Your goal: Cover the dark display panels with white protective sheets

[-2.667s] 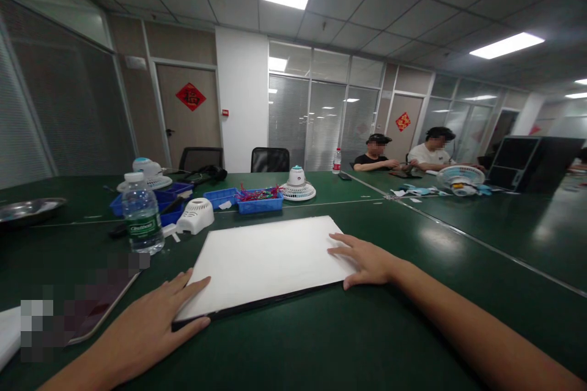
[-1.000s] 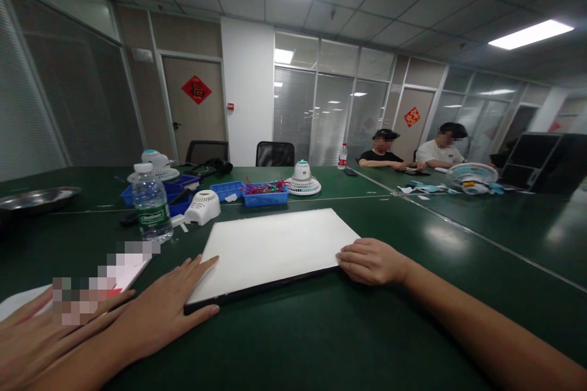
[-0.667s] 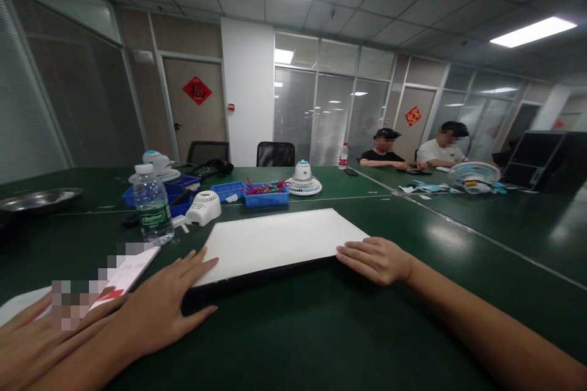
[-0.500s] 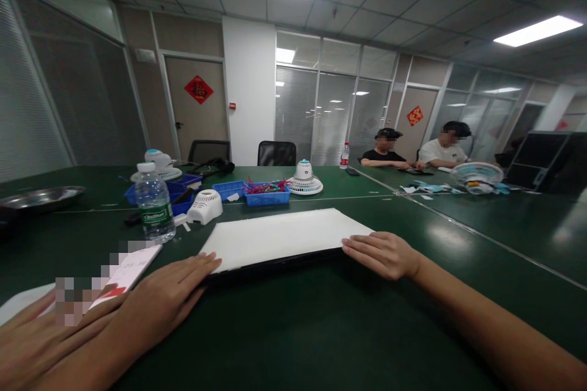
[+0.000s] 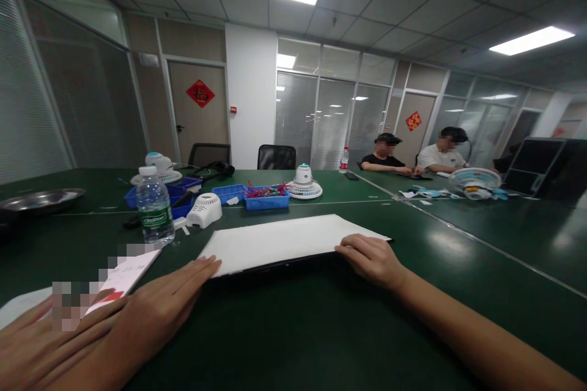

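A thin rectangular panel [image 5: 284, 241], white on top with a black near edge, lies in front of me above the dark green table. My left hand [image 5: 172, 293] grips its near left corner, fingers together over the white face, thumb hidden. On the right, my right hand [image 5: 371, 259] holds the near edge, fingertips on the white surface and thumb out of sight. What lies under the panel is hidden. At the lower left another hand [image 5: 27, 342] rests close to my left wrist, by a pink-and-white flat item [image 5: 131, 275], partly blurred out.
A water bottle [image 5: 155, 208] stands left of the panel, near a white plastic housing [image 5: 205, 210]. Blue trays [image 5: 267, 200], one with coloured wires, and a white fan-like base [image 5: 304, 183] sit behind. A metal dish [image 5: 41, 200] lies left. Two people [image 5: 387, 156] sit far right.
My right hand has slid slightly left along the panel, uncovering more of its right corner. My left hand stays at the left corner. The view has tilted up a little.
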Available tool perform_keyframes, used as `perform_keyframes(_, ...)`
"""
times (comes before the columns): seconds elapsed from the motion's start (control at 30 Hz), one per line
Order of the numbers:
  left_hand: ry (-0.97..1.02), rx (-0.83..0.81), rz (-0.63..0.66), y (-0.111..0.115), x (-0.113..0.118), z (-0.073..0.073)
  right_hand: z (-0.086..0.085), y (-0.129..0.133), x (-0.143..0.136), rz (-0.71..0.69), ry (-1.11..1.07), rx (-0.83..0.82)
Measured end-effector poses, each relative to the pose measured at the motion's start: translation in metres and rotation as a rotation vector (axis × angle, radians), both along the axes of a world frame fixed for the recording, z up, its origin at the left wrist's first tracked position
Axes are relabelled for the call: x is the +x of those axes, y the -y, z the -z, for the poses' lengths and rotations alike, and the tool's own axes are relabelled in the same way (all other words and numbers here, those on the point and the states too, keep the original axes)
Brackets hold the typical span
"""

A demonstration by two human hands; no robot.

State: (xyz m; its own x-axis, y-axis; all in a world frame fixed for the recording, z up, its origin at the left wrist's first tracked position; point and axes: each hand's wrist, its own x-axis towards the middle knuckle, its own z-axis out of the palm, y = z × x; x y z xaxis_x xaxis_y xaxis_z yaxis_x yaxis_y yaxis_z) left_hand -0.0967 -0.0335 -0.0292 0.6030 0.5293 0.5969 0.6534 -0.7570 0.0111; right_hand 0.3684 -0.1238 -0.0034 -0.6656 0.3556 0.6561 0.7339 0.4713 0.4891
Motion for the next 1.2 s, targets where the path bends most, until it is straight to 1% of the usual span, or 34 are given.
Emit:
perform_keyframes(0.07, 0.087, 0.03, -0.06, -0.001, 0.002, -0.002, -0.014, 0.008, -0.004, 0.06, -0.019, 0.015)
perform_keyframes(0.13, 0.2, 0.033, -0.162, 0.0, 0.005, -0.005, -0.032, 0.018, -0.008, 0.148, -0.039, 0.022)
perform_keyframes(0.2, 0.271, -0.02, -0.257, 0.0, 0.008, -0.007, -0.052, 0.032, -0.009, 0.239, -0.063, 0.001)
perform_keyframes(0.23, 0.276, -0.052, -0.281, -0.001, 0.01, -0.007, -0.062, 0.04, -0.009, 0.281, -0.078, -0.017)
perform_keyframes(0.3, 0.23, -0.084, -0.27, -0.003, 0.011, -0.006, -0.08, 0.057, -0.005, 0.373, -0.101, -0.06)
perform_keyframes(0.37, 0.137, -0.094, -0.213, -0.006, 0.012, 0.0, -0.096, 0.075, 0.003, 0.482, -0.113, -0.088)
perform_keyframes(0.47, -0.013, -0.17, -0.119, -0.011, 0.015, 0.013, -0.113, 0.1, 0.02, 0.676, -0.112, -0.113)
perform_keyframes(0.53, -0.065, -0.236, -0.101, -0.013, 0.017, 0.02, -0.121, 0.112, 0.033, 0.789, -0.114, -0.123)
perform_keyframes(0.63, -0.064, -0.29, -0.109, -0.014, 0.021, 0.026, -0.129, 0.123, 0.051, 0.941, -0.131, -0.163)
perform_keyframes(0.73, -0.052, -0.291, -0.11, -0.014, 0.022, 0.024, -0.135, 0.125, 0.063, 1.078, -0.136, -0.24)
perform_keyframes(0.83, -0.051, -0.269, -0.098, -0.014, 0.021, 0.022, -0.136, 0.121, 0.068, 1.182, -0.106, -0.289)
perform_keyframes(0.9, -0.048, -0.26, -0.092, -0.015, 0.021, 0.022, -0.136, 0.117, 0.071, 1.205, -0.073, -0.29)
perform_keyframes(1.03, -0.067, -0.263, -0.09, -0.018, 0.02, 0.024, -0.131, 0.104, 0.078, 1.192, -0.028, -0.257)
perform_keyframes(1.2, -0.062, -0.259, -0.097, -0.017, 0.017, 0.023, -0.122, 0.091, 0.078, 1.188, -0.006, -0.265)
